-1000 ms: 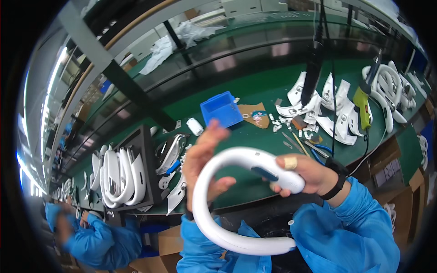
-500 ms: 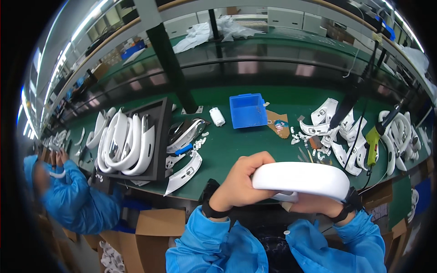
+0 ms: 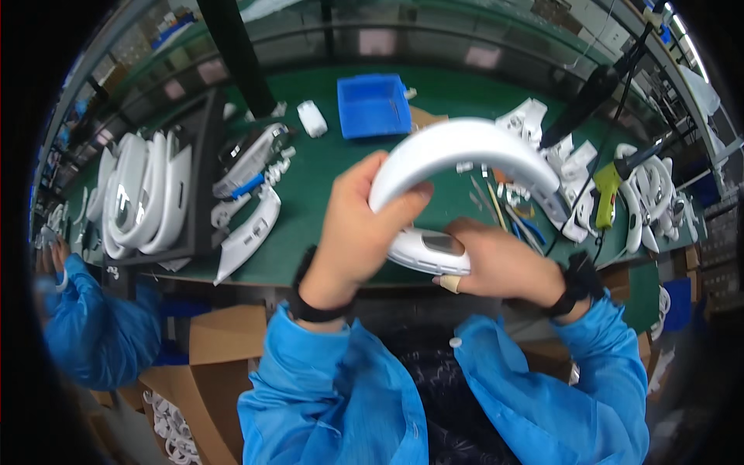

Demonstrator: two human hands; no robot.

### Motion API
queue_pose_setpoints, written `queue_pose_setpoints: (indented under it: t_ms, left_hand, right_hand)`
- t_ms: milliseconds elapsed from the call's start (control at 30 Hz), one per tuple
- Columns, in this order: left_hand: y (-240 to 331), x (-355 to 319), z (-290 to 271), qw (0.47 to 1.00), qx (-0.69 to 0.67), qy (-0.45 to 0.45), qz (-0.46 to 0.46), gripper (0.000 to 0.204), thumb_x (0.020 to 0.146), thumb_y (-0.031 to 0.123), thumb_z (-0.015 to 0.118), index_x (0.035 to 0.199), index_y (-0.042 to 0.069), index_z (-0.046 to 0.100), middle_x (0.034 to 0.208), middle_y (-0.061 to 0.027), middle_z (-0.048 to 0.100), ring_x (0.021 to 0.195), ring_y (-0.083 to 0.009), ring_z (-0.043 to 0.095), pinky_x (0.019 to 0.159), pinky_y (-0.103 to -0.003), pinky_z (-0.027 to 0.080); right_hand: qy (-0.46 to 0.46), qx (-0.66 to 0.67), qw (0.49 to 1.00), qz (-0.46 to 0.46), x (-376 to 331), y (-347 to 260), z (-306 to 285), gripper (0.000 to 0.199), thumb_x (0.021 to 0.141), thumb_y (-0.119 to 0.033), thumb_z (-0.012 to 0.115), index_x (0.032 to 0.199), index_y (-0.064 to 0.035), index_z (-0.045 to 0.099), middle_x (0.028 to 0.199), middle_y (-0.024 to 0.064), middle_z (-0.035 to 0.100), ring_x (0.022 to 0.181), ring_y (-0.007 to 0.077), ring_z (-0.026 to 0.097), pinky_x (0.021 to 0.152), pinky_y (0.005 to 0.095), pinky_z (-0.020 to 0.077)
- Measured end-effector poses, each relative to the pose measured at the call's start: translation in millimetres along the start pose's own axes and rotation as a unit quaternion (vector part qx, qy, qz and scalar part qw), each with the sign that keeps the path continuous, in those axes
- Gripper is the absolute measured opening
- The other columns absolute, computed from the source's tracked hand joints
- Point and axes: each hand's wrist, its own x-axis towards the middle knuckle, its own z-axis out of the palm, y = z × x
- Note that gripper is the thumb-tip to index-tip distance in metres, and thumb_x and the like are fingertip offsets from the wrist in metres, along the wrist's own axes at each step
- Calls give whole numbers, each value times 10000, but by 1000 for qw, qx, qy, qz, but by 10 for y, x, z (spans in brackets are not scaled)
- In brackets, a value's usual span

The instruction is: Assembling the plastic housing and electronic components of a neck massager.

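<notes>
A white C-shaped neck fan [image 3: 473, 139] is held up in front of me, above the bench's near edge, its curve arching away from me. My left hand [image 3: 349, 225] is closed round its left side, with the thumb across the inside of the band. My right hand [image 3: 504, 260] grips the near end, which carries a dark oval panel and slots; a tan covering wraps one fingertip. The fan's far right end hangs over small tools on the bench. Part of the near end is hidden by my fingers.
A black tray [image 3: 203, 167] with several white neck fans stands at left, beside curved white shell pieces [image 3: 252, 232]. A blue bin [image 3: 376, 108] sits at the back. Right are white parts, a yellow-green glue gun [image 3: 607, 194] and cables. A co-worker in blue [image 3: 105, 333] sits at left.
The neck fan has turned from nearly edge-on to showing its open C shape and near end. My right hand's fingers now show on that end. The whole view has shifted.
</notes>
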Motion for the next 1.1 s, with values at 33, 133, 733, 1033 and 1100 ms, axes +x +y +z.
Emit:
queue_pose_setpoints:
  t_ms: [33,133,733,1033,1100]
  left_hand:
    - [60,9,-71,998,-28,-42,-31,266,869,159,764,1069,15,666,803,13,632,691,-50,573,617,-221,457]
    - [238,-28,-110,990,-76,-100,-57,292,863,219,758,988,41,564,695,-9,578,600,-105,562,631,-271,517]
    - [165,-154,361,924,-376,-49,41,559,987,636,478,1174,110,458,969,-65,584,973,-243,599,961,-449,490]
    - [-23,-23,293,977,-182,-107,30,961,650,285,968,1387,76,389,1229,-180,651,1183,-346,647,1003,-478,547]
    - [-28,-25,305,979,-170,-107,31,951,644,286,971,1372,72,397,1209,-177,661,1176,-338,653,1001,-473,549]
  right_hand:
    - [-53,31,998,21,23,-44,-81,487,792,-297,806,1118,-11,584,997,213,654,881,437,666,754,465,534]
    - [-104,75,992,14,10,-143,-229,451,785,-314,821,1008,-6,577,830,188,652,803,406,665,688,441,511]
    - [398,-66,902,-155,-261,-334,155,724,688,-210,913,1286,-4,560,1147,161,632,975,326,620,792,387,517]
    - [374,67,921,-84,-317,-251,99,630,709,-106,841,1260,45,575,1106,191,619,954,303,645,805,376,556]
    - [369,83,922,-79,-336,-230,89,628,709,-111,842,1258,44,579,1098,188,620,952,299,646,806,374,558]
